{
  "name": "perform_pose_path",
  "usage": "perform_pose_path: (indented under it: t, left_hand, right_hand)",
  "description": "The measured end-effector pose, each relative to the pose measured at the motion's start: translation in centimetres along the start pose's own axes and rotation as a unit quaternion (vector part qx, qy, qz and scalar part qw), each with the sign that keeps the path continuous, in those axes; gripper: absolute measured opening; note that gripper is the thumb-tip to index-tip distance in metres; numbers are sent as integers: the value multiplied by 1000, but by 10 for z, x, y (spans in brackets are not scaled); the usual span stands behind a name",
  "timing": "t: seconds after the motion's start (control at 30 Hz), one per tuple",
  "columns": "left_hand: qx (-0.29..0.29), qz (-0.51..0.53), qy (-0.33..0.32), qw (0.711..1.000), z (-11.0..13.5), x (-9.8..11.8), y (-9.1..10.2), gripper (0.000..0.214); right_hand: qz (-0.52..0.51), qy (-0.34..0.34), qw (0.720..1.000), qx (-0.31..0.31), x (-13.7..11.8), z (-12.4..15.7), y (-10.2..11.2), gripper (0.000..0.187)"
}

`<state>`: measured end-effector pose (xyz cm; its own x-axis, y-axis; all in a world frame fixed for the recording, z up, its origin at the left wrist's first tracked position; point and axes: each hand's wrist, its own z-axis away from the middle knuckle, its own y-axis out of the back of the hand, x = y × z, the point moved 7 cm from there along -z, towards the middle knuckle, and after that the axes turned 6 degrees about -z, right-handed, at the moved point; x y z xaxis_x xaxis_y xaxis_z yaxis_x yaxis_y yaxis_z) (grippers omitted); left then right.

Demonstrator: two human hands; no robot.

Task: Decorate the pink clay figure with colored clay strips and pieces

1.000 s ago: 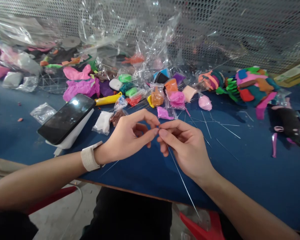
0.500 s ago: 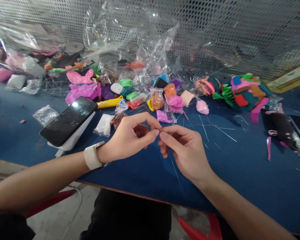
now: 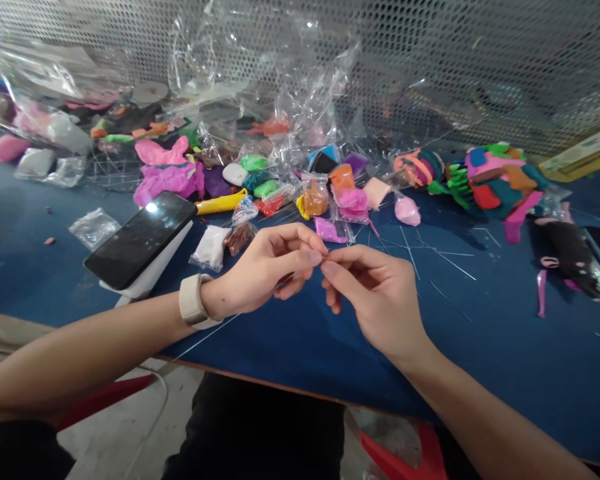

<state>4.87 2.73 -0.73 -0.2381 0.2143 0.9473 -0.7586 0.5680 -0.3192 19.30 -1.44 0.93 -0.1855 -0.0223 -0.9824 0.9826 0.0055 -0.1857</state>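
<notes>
My left hand (image 3: 275, 270) and my right hand (image 3: 377, 293) meet fingertip to fingertip above the blue table. Both are closed in a pinch on what looks like the end of a thin wire, with a tiny reddish-brown bit (image 3: 323, 259) showing between the thumbs and forefingers. Most of that spot is covered by the fingers. A thin silvery wire (image 3: 205, 339) slants out from beneath my left wrist toward the table's front edge; its link to the fingertips is hidden. More loose wires (image 3: 445, 260) lie to the right of my right hand.
A phone (image 3: 143, 233) rests on a white stand at left. Bagged coloured clay pieces (image 3: 354, 202), a yellow comb-like tool (image 3: 223, 202) and clear plastic bags (image 3: 310, 87) line the back. At right are a multicoloured clay figure (image 3: 503, 177) and a black clay figure (image 3: 570, 253).
The wire that hung below my right hand no longer shows there; one now sticks out longer beneath my left wrist. My fingers have shifted slightly, still pinched together.
</notes>
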Motion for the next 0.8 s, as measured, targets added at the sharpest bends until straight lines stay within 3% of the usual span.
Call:
perform_pose_path:
  t: [0.2, 0.4, 0.53, 0.8]
  left_hand:
    - [54, -85, -80, 992, 4, 14, 3, 44]
    - [86, -204, -169, 961, 15, 31, 2, 32]
    - [108, -265, -225, 931, 22, 41, 1, 12]
    - [82, -260, -242, 931, 22, 54, -5, 1]
  right_hand:
    - [29, 4, 999, 24, -8, 3, 0, 32]
    - [29, -8, 999, 25, -10, 6, -1, 38]
    - [-33, -65, 997, -7, -1, 7, -4, 35]
    - [-144, -141, 979, -39, 2, 9, -9, 27]
